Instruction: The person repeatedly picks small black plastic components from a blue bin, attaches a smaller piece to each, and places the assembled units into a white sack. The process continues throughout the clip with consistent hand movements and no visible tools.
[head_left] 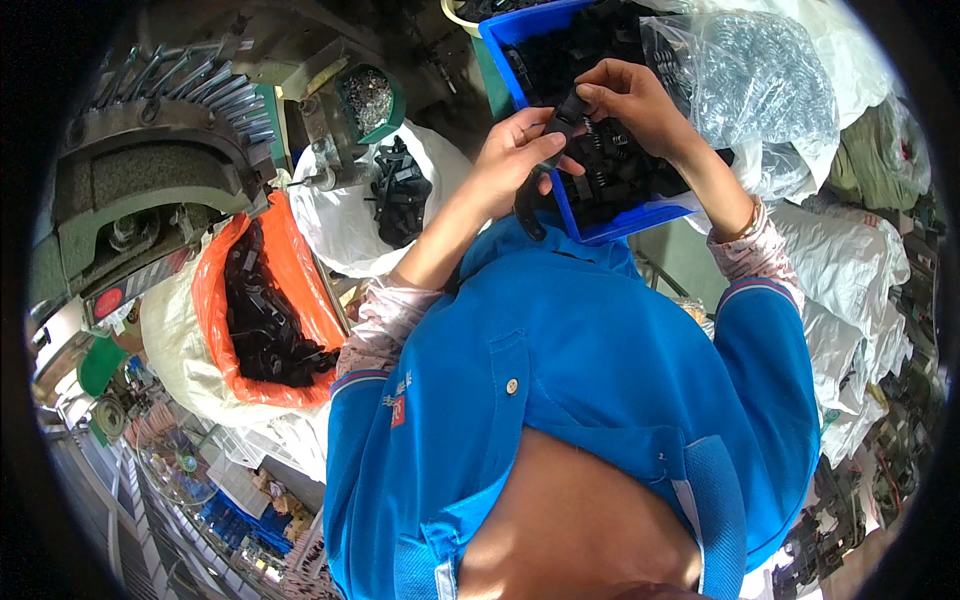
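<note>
A long black plastic part point(564, 118) is held between my two hands, tilted over the near left side of a blue bin point(640, 225). My left hand point(508, 158) has its fingers closed round the part's middle, and the lower end hangs below them. At the upper end, my right hand point(632, 102) pinches the part between thumb and fingertips. Behind the hands, the bin holds many black pieces, with a few coil springs point(602, 145) among them. The part's exact kind cannot be made out.
A clear bag of springs point(765, 75) lies against the bin's right side. Leftward stand a white bag point(335, 235) and an orange bag point(312, 285) of black parts, and a green container point(388, 118) of small metal pieces. A machine point(150, 180) with metal rods stands far left.
</note>
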